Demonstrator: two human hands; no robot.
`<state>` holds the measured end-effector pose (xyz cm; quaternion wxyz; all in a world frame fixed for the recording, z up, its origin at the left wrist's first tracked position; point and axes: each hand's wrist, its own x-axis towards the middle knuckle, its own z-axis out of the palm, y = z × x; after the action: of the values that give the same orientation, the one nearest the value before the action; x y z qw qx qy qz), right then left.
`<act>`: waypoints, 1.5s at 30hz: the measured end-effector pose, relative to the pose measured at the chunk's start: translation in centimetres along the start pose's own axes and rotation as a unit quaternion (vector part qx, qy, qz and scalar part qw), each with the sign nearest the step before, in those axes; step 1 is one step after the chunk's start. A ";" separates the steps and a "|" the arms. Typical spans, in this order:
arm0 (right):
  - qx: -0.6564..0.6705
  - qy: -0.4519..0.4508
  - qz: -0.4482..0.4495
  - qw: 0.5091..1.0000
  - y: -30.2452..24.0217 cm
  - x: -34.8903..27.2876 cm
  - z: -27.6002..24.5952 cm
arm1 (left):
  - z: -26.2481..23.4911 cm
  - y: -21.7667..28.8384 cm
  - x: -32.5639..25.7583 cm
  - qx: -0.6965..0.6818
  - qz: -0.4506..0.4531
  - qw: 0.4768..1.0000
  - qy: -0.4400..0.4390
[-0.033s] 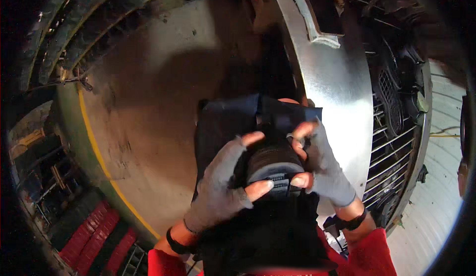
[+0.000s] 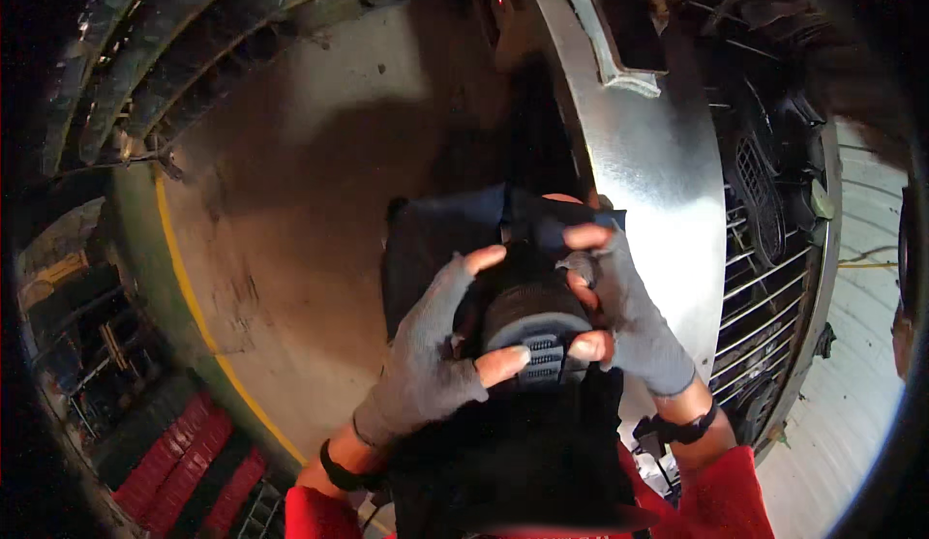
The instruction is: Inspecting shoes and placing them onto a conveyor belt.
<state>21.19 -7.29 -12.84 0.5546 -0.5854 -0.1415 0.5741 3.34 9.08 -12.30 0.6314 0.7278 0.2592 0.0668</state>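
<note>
Between my hands is a dark, rounded piece (image 2: 527,312) with a ridged band, its near end showing a grey rim and ribbed blocks like the tread of a shoe sole. My left hand (image 2: 426,341), in a grey fingerless glove, is closed on its left side, thumb on the ribbed blocks. On the other side my right hand (image 2: 634,316), gloved alike, presses its thumb against the near end. The right index finger is lifted and slightly blurred. Dark cloth or an apron (image 2: 445,234) lies beneath. The far side of the piece is hidden by shadow and fingers.
A shiny metal table (image 2: 658,171) runs along my right, with a dark flat block (image 2: 624,21) on it. Beyond stands a wire rack (image 2: 764,287) holding black shoe soles (image 2: 758,181). Red and black stacked pieces (image 2: 179,457) lie lower left, beyond a yellow floor line (image 2: 184,258).
My right index finger has lifted slightly away from the piece. Both hands have shifted very little, and the ribbed blocks show a bit more clearly.
</note>
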 end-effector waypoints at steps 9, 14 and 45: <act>-0.301 -0.081 -0.293 0.904 -3.0 -7.8 2.0 | 0.0 1.7 -5.0 -0.031 0.170 0.977 -0.124; -0.020 0.054 -0.046 0.997 1.6 -12.2 -2.1 | 2.3 8.0 -4.1 0.069 0.286 0.944 -0.149; -0.646 0.450 -0.211 0.580 8.9 -14.5 -26.6 | 4.9 -2.2 -4.5 0.055 0.154 0.969 -0.184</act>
<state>34.65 -34.96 -19.88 0.1281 -0.9262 -0.3261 -0.1391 0.94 2.84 -14.27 0.6093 0.7923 0.0272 0.0139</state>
